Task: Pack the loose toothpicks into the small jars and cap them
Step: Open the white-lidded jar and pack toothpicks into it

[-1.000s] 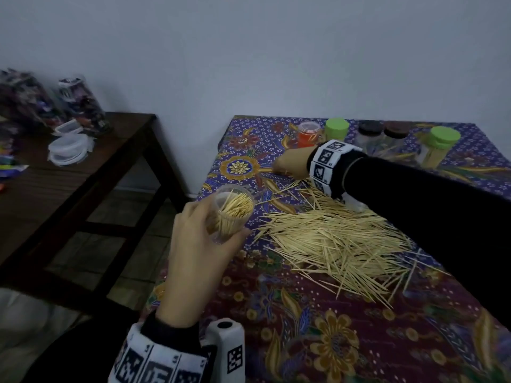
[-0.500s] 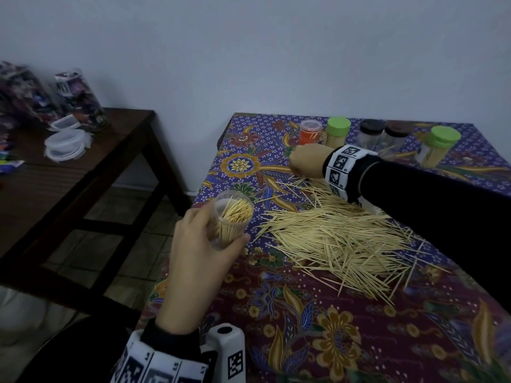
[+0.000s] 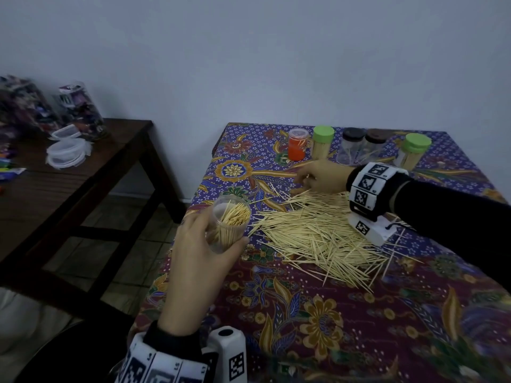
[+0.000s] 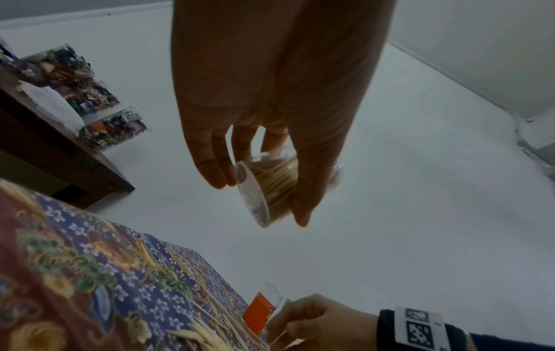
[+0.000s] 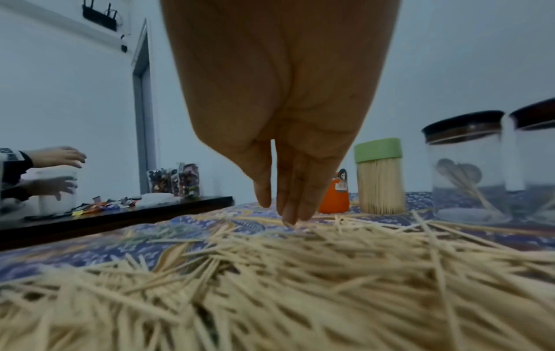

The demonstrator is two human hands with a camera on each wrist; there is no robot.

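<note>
A clear small jar (image 3: 229, 225), uncapped and part full of toothpicks, is tilted in my left hand (image 3: 204, 250) over the table's left edge. In the left wrist view my fingers and thumb wrap round the jar (image 4: 270, 190). A broad pile of loose toothpicks (image 3: 318, 230) lies on the patterned cloth (image 3: 304, 313). My right hand (image 3: 318, 176) is at the pile's far edge. The right wrist view shows its fingers (image 5: 288, 213) straight and together, their tips down on the toothpicks (image 5: 270, 285). I see nothing held in it.
Along the far edge stand an orange jar (image 3: 297, 145), a green-capped jar (image 3: 322, 145) full of toothpicks, two dark-lidded glass jars (image 3: 352, 146) and another green-capped jar (image 3: 414, 150). A dark wooden side table (image 3: 83, 172) with containers stands left; another person's hands (image 5: 57, 171) work there.
My right hand has moved rightward along the far side of the pile and a little nearer to it. The left hand has kept hold of the jar in about the same place.
</note>
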